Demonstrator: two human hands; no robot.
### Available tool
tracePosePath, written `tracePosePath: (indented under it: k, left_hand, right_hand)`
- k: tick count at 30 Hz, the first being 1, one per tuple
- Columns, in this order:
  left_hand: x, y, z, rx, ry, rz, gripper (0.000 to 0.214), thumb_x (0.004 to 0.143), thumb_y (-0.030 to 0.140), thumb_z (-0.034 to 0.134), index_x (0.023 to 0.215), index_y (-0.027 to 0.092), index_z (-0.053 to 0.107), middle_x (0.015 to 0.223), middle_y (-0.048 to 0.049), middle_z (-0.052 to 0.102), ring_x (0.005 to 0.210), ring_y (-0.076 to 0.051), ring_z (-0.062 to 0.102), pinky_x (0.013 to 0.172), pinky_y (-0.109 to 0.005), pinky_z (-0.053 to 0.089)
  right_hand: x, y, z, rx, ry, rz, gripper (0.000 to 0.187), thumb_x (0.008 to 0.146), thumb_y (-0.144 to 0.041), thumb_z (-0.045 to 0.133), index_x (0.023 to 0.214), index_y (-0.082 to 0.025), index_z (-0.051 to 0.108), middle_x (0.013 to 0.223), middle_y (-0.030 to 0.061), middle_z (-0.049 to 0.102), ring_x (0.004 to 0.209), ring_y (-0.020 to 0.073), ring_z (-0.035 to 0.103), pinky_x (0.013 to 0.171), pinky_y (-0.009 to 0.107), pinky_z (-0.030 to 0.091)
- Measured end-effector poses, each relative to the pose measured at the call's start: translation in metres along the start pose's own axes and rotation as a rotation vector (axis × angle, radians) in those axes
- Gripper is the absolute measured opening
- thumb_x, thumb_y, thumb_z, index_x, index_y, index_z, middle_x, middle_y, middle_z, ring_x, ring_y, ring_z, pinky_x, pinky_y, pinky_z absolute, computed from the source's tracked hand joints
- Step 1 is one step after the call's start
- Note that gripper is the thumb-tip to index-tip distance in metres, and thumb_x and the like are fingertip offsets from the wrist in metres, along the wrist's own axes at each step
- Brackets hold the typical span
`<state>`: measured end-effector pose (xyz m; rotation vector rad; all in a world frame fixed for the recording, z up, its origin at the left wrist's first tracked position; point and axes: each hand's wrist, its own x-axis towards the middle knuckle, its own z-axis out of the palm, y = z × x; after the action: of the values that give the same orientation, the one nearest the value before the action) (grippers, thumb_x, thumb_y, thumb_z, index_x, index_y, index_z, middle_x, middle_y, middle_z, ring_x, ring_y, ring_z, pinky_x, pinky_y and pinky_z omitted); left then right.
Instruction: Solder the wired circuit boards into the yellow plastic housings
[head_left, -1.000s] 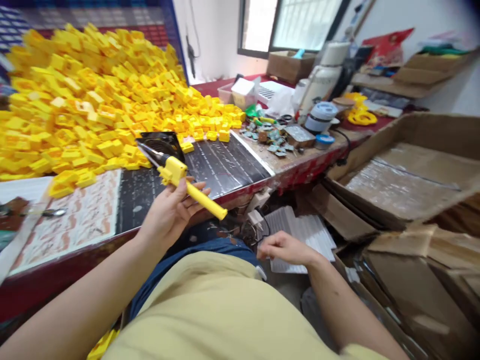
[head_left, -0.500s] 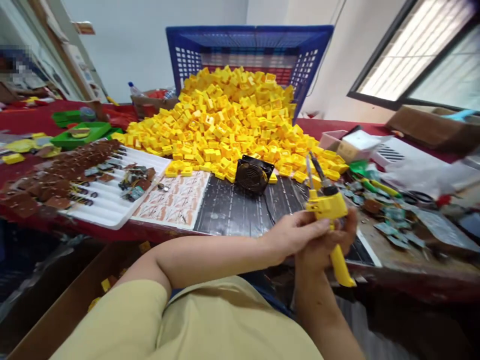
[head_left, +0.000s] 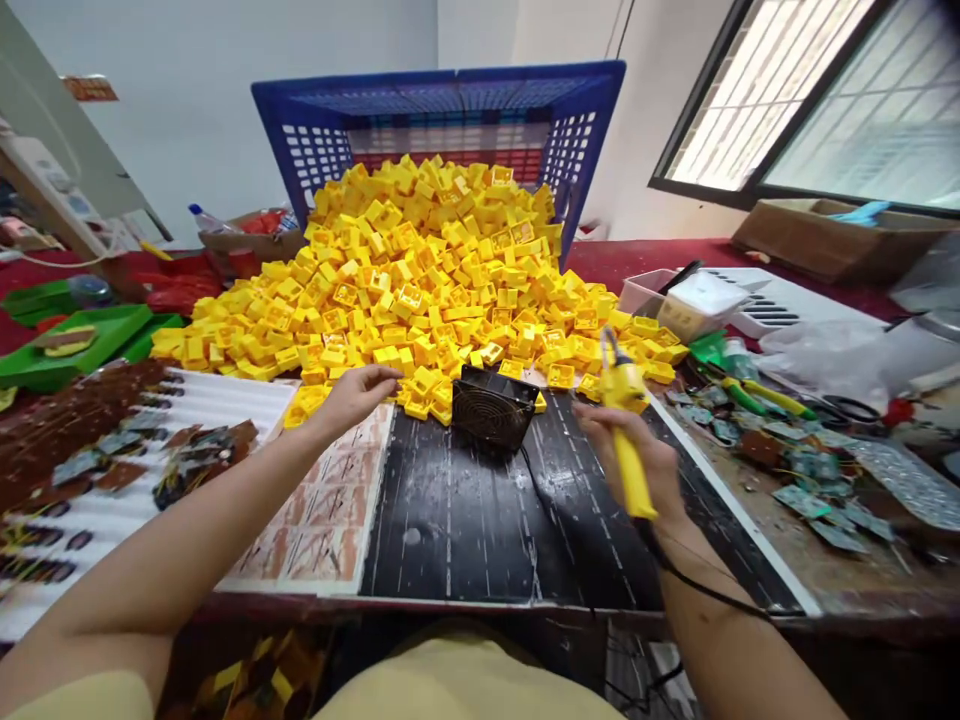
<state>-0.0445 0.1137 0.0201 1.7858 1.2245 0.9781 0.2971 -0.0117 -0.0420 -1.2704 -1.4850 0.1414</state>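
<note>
My right hand (head_left: 637, 450) is closed around the yellow handle of a soldering gun (head_left: 634, 470), its grey tip end raised toward the pile and its black cord running down along my forearm. My left hand (head_left: 360, 395) reaches to the front left edge of a heap of small yellow plastic housings (head_left: 442, 270). Its fingers are stretched forward, close to the nearest housings, and I see nothing held in them. Between the hands a black fan (head_left: 493, 408) stands on the dark work surface (head_left: 480, 530).
A blue crate (head_left: 450, 85) lies on its side behind the heap. To the left are a white ribbed tray (head_left: 255, 395) with brown circuit boards and a green tray (head_left: 112, 345). Small boards (head_left: 814, 500), pliers (head_left: 765, 395) and a cardboard box (head_left: 825, 240) occupy the right.
My hands were together at the soldering gun on the right. The left hand has let go and moved left to the housings; the right hand keeps the gun. The view has shifted.
</note>
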Motion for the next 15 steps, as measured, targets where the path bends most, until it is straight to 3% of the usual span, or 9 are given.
tracePosePath:
  k: [4,8,12,15]
  left_hand:
    - [0.034,-0.001,0.013,0.13,-0.115,0.061,0.041,0.068,0.05,0.064,0.088,0.015,0.074,0.089,-0.009,0.077,0.084,-0.023,0.072,0.082,-0.035,0.057]
    - [0.067,0.001,0.022,0.263,-0.172,0.144,0.04,0.075,0.047,0.058,0.096,0.017,0.074,0.093,-0.0082,0.078,0.09,-0.024,0.072,0.085,-0.034,0.055]
    - [0.103,0.003,0.037,0.398,-0.221,0.224,0.039,0.08,0.041,0.052,0.101,0.016,0.074,0.091,-0.0085,0.077,0.087,-0.023,0.072,0.081,-0.033,0.055]
    - [0.13,0.013,0.069,0.494,-0.285,0.331,0.037,0.085,0.035,0.048,0.104,0.016,0.073,0.1,-0.0103,0.077,0.093,-0.023,0.071,0.086,-0.034,0.053]
  right_hand:
    - [0.029,0.007,0.042,-0.057,-0.143,0.052,0.039,0.094,-0.044,0.059,0.123,-0.018,0.056,0.124,0.0091,0.058,0.107,0.0207,0.06,0.091,0.043,0.054]
    - [0.035,0.003,0.058,-0.094,-0.183,0.109,0.039,0.094,-0.044,0.058,0.122,-0.017,0.056,0.121,0.0087,0.059,0.104,0.0195,0.061,0.088,0.041,0.055]
    - [0.019,-0.013,0.042,-0.115,-0.113,0.09,0.036,0.093,-0.046,0.06,0.113,-0.017,0.059,0.113,0.0072,0.064,0.094,0.0166,0.064,0.083,0.037,0.057]
    - [-0.002,-0.032,0.009,-0.143,-0.002,0.047,0.034,0.085,-0.05,0.068,0.099,-0.022,0.053,0.11,0.005,0.07,0.088,0.0169,0.071,0.076,0.029,0.06]
